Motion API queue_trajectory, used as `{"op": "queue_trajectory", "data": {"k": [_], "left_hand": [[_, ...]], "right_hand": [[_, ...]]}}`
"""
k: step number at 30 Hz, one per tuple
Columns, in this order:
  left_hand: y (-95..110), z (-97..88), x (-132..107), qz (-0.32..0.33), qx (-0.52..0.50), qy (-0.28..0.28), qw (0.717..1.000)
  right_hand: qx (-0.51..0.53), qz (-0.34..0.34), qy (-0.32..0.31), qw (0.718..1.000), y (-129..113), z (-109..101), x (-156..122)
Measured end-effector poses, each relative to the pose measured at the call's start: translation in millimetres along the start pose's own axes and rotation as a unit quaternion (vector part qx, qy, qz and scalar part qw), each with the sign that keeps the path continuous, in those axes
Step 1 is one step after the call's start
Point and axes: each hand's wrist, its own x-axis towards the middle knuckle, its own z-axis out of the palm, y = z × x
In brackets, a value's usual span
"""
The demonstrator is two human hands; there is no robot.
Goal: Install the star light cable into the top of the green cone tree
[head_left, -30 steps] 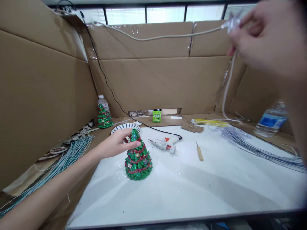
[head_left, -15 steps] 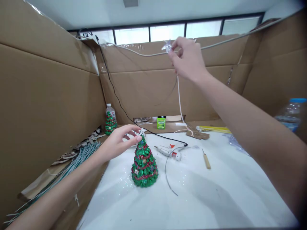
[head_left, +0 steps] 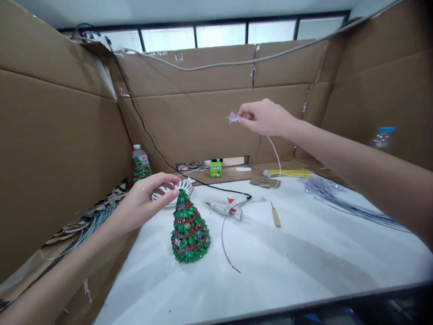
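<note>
Head camera view: the right hand (head_left: 267, 118) is raised in the air above the far half of the table (head_left: 304, 262), thumb and forefinger pinched shut on a small star (head_left: 232, 118). The star is clear, glittery plastic with a faint purple tint, its points sticking out to the left of the fingertips. A thin white lead (head_left: 275, 153) hangs from under this hand in a curve down toward the table's far edge.

The left hand (head_left: 145, 201) hovers low near the table's left edge, open with the fingers loosely curled and holding nothing. Its forefinger tip is right at the tip of a Christmas tree (head_left: 189, 232); whether it touches cannot be told. The tree is a small green glittered cone, upright on the white tabletop, wound with red bead garlands and dotted with tiny coloured ornaments. Loose glitter lies around its base.

Just behind the left hand sits a striped plate (head_left: 184, 186). Right of the tree lie a white glue gun (head_left: 225, 208), a thin black wire (head_left: 225, 246) and a wooden-handled awl (head_left: 275, 217). A second tree (head_left: 139, 169) stands in the far left corner, and a green box (head_left: 215, 169) sits at the far edge. A bundle of grey wires (head_left: 338, 198) lies along the right edge. Cardboard walls (head_left: 57, 149) enclose the table.
</note>
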Motion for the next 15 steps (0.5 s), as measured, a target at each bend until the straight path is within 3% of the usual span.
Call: {"op": "queue_trajectory", "data": {"k": [4, 7, 10, 15], "left_hand": [[-0.8, 0.9, -0.2, -0.004, 0.014, -0.005, 1.0], [-1.4, -0.1, 0.4, -0.003, 0.017, -0.002, 1.0], [4.4, -2.8, -0.2, 0.005, 0.035, 0.022, 0.999], [38.0, -1.1, -10.7, 0.088, 0.1, 0.13, 0.982]], "right_hand": [[0.0, 0.054, -0.032, 0.998, 26.3, 11.0, -11.0], [0.124, 0.117, -0.044, 0.984, 44.2, 15.5, -15.1], [0.274, 0.179, -0.043, 0.944, 51.3, 12.9, -16.2], [0.438, 0.197, 0.04, 0.876, 45.8, -6.1, -4.2]]}}
